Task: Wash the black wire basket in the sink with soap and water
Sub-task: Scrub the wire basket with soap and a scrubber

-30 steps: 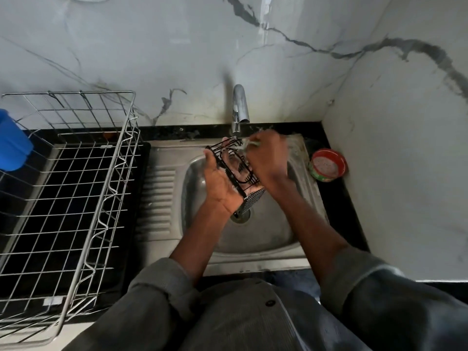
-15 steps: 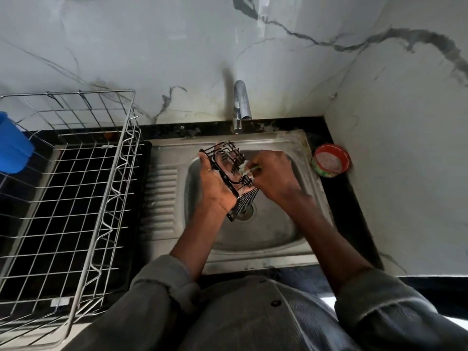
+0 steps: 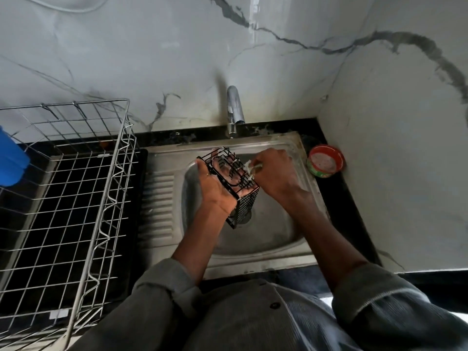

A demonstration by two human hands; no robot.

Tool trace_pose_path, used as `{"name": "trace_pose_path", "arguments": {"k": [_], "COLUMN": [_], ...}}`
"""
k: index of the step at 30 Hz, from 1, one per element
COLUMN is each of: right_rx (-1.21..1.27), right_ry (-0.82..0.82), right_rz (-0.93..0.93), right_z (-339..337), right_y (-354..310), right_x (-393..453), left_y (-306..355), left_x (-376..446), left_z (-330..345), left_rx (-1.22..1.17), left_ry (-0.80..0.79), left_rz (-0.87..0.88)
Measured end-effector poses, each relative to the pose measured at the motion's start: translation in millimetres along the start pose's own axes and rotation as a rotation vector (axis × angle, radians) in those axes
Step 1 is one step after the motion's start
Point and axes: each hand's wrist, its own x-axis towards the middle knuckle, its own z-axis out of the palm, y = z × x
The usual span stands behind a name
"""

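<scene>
The small black wire basket point(image 3: 243, 203) hangs tilted above the steel sink point(image 3: 268, 236), its open top turned towards me. My left hand point(image 3: 215, 191) grips it from the left, fingers showing through the wires. My right hand point(image 3: 273, 173) pinches a pale, soapy scrubber point(image 3: 249, 168) and holds it against the basket's upper right rim. The tap point(image 3: 235, 107) stands behind the sink; no stream of water is visible.
A large steel wire dish rack point(image 3: 96, 198) fills the black counter to the left, with a blue object point(image 3: 11, 160) at its far left edge. A red-rimmed round tub of soap point(image 3: 326, 162) sits right of the sink, near the marble corner wall.
Both hands moved down from the tap into the basin. The right hand now works the scrubber at the basket's upper rim; the left still holds the basket.
</scene>
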Motion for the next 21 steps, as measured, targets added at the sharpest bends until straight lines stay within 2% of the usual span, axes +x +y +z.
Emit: {"name": "trace_pose_path", "arguments": {"k": [2,5,8,12,14,18,21], "right_rx": [0.039,-0.040,0.049,0.030,-0.016,0.097,0.211], "right_ry": [0.058,-0.030,-0.052,-0.041,-0.102,-0.231,-0.183], "right_rz": [0.035,-0.095,-0.173,-0.040,-0.084,-0.190,-0.177], "right_z": [2,9,5,0,2,1,12], "right_y": [-3,-17,-25,-14,-16,-25,-34], "right_x": [3,-5,-13,-6,-13,-29,-23], "left_y": [-4,-4,0,-1,-4,-2,-5], "left_x": [-4,-13,-15,-7,-5,-3,-6], "left_z": [4,11,9,3,2,-4,-3], "left_rx": [0.039,0.074,0.078,0.070,0.071,0.046,0.021], "left_ry": [0.016,0.060,0.080,0.028,0.023,0.086,0.066], "left_rz": [0.001,0.007,0.030,0.013,0.036,0.104,0.075]}}
